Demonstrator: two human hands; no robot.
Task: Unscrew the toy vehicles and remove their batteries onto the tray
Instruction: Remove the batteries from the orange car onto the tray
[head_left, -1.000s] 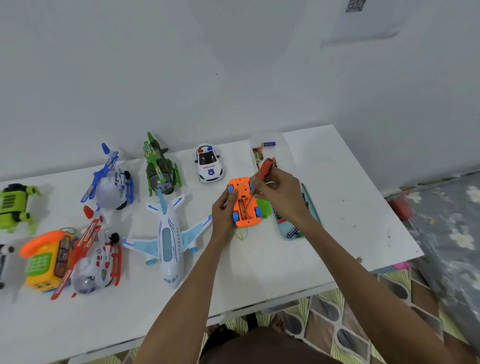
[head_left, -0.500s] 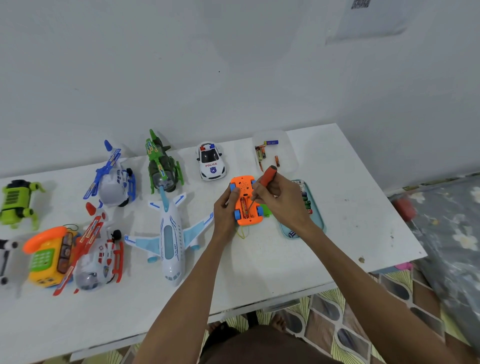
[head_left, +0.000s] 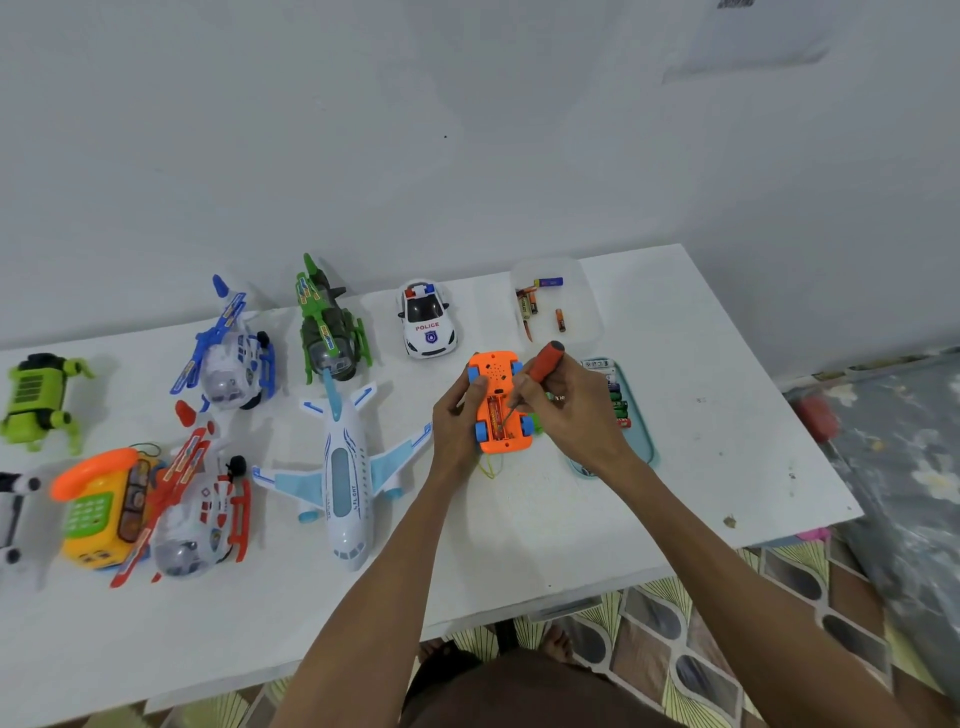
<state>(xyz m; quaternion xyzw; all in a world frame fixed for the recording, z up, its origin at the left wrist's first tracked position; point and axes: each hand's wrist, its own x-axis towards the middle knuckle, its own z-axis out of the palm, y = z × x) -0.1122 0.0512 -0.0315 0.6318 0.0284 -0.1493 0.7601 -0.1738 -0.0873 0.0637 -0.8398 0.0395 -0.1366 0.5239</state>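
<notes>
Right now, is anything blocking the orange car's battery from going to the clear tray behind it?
Nothing on the table does. The orange car has its compartment open. Only the right hand and its screwdriver sit between battery and clear tray.

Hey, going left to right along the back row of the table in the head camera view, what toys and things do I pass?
Along the back: green robot toy, blue helicopter, green helicopter, police car, clear tray holding batteries.
</notes>
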